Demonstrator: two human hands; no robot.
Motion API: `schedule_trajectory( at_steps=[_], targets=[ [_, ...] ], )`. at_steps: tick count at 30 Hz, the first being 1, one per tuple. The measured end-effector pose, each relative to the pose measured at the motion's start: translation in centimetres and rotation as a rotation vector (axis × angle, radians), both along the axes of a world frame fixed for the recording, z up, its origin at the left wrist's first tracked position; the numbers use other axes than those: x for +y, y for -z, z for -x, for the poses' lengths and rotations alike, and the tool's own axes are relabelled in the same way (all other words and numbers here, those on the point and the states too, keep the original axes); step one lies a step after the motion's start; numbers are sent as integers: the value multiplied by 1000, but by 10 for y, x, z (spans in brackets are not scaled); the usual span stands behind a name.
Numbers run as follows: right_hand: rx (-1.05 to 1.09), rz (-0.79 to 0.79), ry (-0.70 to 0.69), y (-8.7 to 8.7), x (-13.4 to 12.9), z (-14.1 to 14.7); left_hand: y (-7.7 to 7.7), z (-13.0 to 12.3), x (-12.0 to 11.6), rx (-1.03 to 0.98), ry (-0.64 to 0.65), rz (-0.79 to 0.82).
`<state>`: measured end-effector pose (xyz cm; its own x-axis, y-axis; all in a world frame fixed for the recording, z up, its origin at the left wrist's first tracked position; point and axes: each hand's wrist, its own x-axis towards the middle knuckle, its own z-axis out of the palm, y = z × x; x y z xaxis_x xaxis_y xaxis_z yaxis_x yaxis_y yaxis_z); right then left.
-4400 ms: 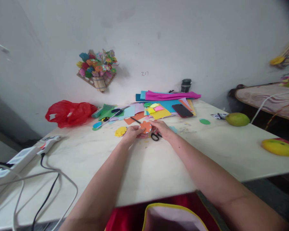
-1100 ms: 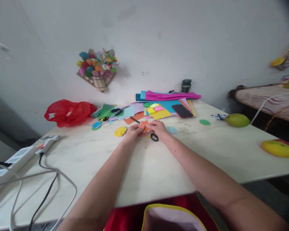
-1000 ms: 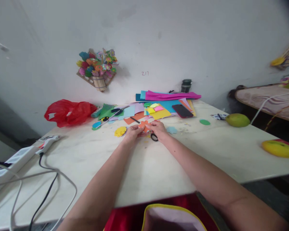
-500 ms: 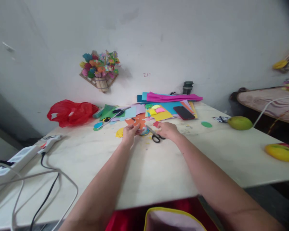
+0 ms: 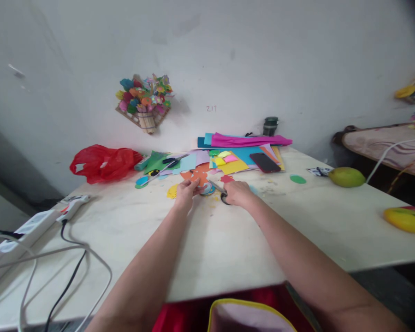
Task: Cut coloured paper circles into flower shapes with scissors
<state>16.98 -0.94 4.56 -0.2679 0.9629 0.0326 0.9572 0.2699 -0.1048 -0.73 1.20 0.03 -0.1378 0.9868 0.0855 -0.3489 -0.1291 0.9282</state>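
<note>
My right hand point(image 5: 240, 192) is closed around the handles of a pair of scissors point(image 5: 218, 186), whose blades point left toward the paper pieces. Just beyond its fingers lies a red paper cutout point(image 5: 227, 178). My left hand point(image 5: 186, 193) has thumb and fingers pinched together at the near edge of orange paper point(image 5: 199, 172); whatever is between the fingertips is too small to make out. Beside those fingertips are blue and white round paper pieces point(image 5: 208, 188). Yellow paper circles point(image 5: 172, 191) lie left of this hand, and tiny scraps are scattered between both hands.
Coloured sheets point(image 5: 251, 154), a phone point(image 5: 264, 162) and a second pair of scissors point(image 5: 174, 161) lie farther back. A red plastic bag point(image 5: 105, 163) and power strips point(image 5: 29, 230) with cables are at left. At right are a green circle point(image 5: 298, 179) and mangoes point(image 5: 346, 177).
My right hand has let go of the red paper cutout, which now lies on the table, and has taken hold of the scissors' handles. The left hand stays nearly in place.
</note>
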Motion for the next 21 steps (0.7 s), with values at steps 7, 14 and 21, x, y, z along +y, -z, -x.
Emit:
schedule_trajectory(
  at_steps=[7, 14, 21],
  targets=[
    [202, 53, 65, 3, 17, -18, -1, 2, 0, -28, -7, 1],
    [683, 247, 79, 1, 19, -26, -3, 1, -1, -133, -3, -23],
    [1191, 439, -117, 6, 13, -15, -5, 0, -3, -198, 56, -3]
  ],
)
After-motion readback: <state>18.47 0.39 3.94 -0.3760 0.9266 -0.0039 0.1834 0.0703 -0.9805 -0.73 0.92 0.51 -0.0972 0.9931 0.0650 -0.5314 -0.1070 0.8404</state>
